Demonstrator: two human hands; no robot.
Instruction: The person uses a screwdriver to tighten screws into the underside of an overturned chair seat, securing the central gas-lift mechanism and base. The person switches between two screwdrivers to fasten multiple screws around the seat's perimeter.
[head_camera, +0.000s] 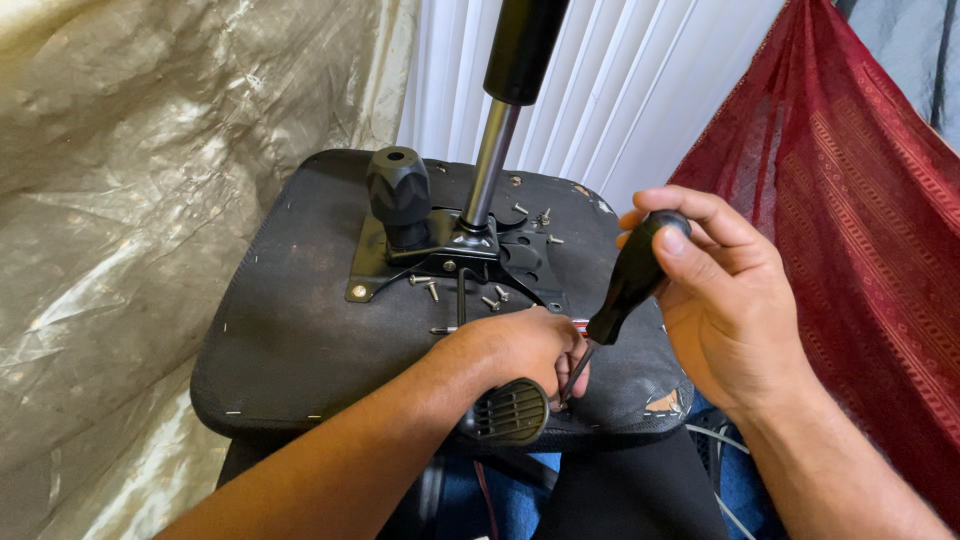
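While left hand pinches the shaft steady, right hand grips the black-handled screwdriver at the upturned seat edge.

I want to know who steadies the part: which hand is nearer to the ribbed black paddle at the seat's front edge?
Left. The left hand rests right against the ribbed paddle; the right hand is up and to the right, gripping the screwdriver.

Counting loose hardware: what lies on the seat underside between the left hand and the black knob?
In the head view, loose screws and the black metal plate lie between left hand and knob.
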